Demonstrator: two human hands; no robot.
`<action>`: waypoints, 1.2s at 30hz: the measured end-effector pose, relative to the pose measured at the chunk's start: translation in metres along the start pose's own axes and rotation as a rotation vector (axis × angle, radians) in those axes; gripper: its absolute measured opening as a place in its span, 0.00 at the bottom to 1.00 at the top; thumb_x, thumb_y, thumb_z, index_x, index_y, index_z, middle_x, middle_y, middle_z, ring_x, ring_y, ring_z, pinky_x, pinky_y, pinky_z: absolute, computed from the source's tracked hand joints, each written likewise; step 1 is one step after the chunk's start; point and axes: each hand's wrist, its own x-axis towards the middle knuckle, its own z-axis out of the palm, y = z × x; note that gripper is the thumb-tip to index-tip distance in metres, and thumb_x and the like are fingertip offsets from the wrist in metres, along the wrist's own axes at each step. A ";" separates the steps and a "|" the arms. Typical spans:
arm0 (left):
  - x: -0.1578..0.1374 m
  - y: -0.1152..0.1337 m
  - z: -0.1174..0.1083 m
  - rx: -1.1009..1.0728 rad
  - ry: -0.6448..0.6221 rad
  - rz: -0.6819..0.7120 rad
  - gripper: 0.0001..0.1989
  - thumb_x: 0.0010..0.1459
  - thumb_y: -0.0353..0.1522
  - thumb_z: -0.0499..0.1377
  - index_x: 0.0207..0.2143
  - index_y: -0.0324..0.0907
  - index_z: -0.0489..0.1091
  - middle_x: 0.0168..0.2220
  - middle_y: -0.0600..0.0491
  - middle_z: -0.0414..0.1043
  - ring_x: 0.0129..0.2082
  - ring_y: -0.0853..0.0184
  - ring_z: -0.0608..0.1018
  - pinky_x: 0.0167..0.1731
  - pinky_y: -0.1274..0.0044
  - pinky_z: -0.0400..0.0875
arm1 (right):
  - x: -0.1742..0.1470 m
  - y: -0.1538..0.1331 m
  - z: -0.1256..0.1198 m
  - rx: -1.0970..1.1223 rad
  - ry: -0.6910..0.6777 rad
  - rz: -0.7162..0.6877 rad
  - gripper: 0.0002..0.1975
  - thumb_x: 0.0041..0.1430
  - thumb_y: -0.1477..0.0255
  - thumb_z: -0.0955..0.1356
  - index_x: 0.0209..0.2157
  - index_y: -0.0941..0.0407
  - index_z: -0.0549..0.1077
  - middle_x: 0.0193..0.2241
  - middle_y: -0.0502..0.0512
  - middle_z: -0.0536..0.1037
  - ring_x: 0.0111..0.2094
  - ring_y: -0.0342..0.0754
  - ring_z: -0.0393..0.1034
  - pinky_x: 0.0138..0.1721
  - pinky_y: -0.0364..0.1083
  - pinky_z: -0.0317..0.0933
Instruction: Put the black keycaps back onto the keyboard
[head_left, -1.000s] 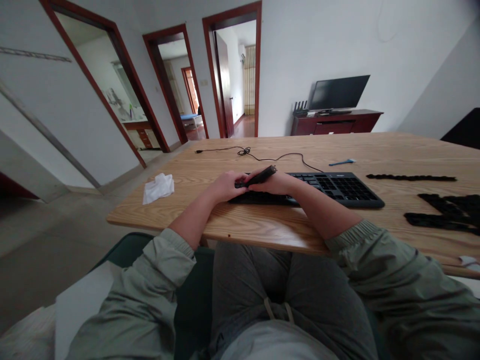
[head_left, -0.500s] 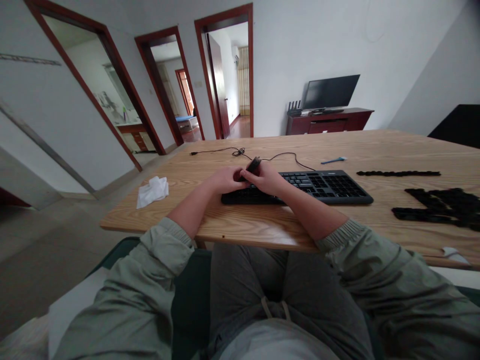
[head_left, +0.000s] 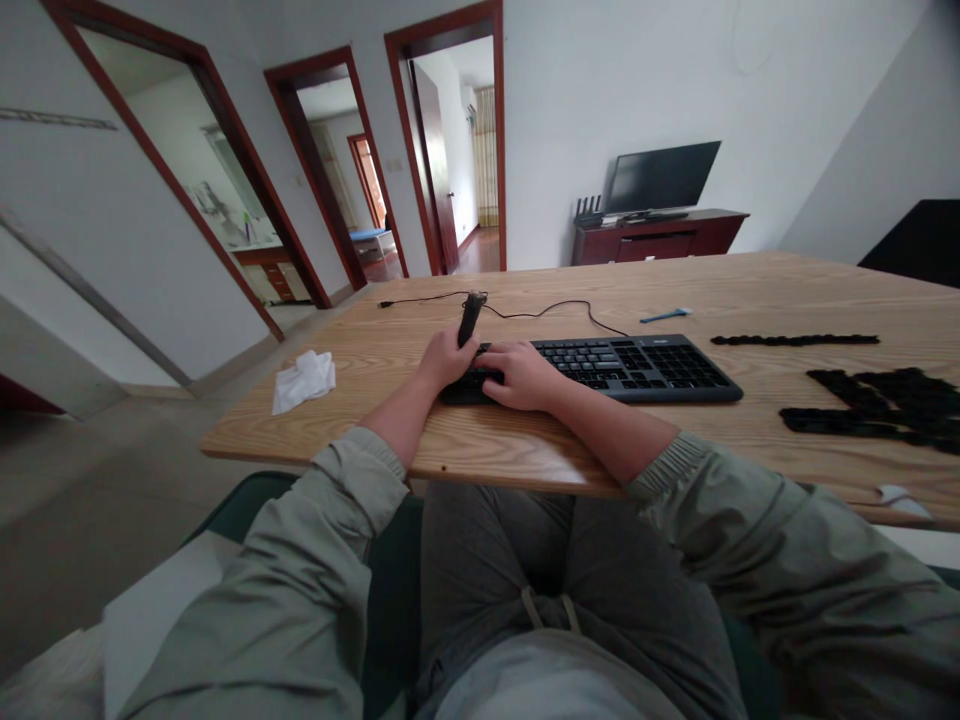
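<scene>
A black computer keyboard point(head_left: 652, 368) lies along the table's near edge, its left end partly covered by my hands. My left hand point(head_left: 448, 358) is closed around a short black stick-like tool point(head_left: 470, 318), which points up and has a paler tip; its lower end is hidden in the fist. Beside it, my right hand point(head_left: 523, 374) rests palm down over the keyboard's left part, fingers stretched out and the thumb apart. Behind the keyboard runs a thin black cable point(head_left: 555, 305), which ends at a plug point(head_left: 386, 304) on the left.
A crumpled white tissue point(head_left: 304, 382) lies on the wooden table point(head_left: 360, 400) to the left. A thin blue stick point(head_left: 664, 316) with a pale end is behind the keyboard. To the right are a bumpy black strip point(head_left: 795, 340) and a black pile of similar pieces point(head_left: 900, 405).
My hands have separated: the left now holds the black tool alone, more upright and further left. My right hand has let go of it and come down onto the keyboard.
</scene>
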 end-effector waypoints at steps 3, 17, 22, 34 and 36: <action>-0.003 0.002 0.001 0.023 0.054 0.022 0.18 0.62 0.41 0.52 0.27 0.39 0.69 0.23 0.51 0.67 0.24 0.68 0.67 0.25 0.76 0.56 | 0.000 -0.007 0.000 -0.067 -0.064 -0.055 0.19 0.58 0.67 0.65 0.48 0.54 0.79 0.44 0.61 0.78 0.46 0.55 0.69 0.50 0.53 0.53; -0.006 -0.006 0.008 0.087 0.205 -0.006 0.22 0.65 0.45 0.49 0.26 0.40 0.69 0.24 0.48 0.71 0.25 0.64 0.72 0.26 0.74 0.57 | -0.002 -0.017 0.010 -0.173 -0.101 -0.025 0.21 0.61 0.64 0.62 0.52 0.53 0.76 0.40 0.60 0.75 0.42 0.54 0.66 0.48 0.53 0.49; -0.004 -0.009 0.011 0.010 0.273 -0.042 0.22 0.65 0.45 0.50 0.25 0.41 0.68 0.23 0.49 0.70 0.25 0.64 0.72 0.26 0.75 0.57 | -0.001 -0.016 0.012 -0.160 -0.106 -0.008 0.21 0.62 0.65 0.62 0.54 0.52 0.75 0.42 0.60 0.75 0.44 0.54 0.66 0.48 0.53 0.49; 0.001 -0.014 0.008 -0.185 0.403 -0.143 0.21 0.63 0.45 0.54 0.24 0.41 0.67 0.21 0.52 0.68 0.25 0.65 0.72 0.25 0.76 0.60 | 0.017 -0.018 0.008 -0.114 -0.059 0.086 0.17 0.65 0.65 0.62 0.50 0.53 0.76 0.45 0.60 0.77 0.48 0.55 0.69 0.47 0.51 0.54; 0.002 -0.015 0.007 -0.261 0.433 -0.161 0.21 0.63 0.45 0.54 0.23 0.41 0.65 0.20 0.52 0.66 0.23 0.66 0.71 0.24 0.77 0.59 | 0.024 -0.020 0.008 -0.113 -0.049 0.086 0.16 0.64 0.66 0.63 0.49 0.54 0.77 0.43 0.60 0.78 0.47 0.55 0.70 0.46 0.51 0.55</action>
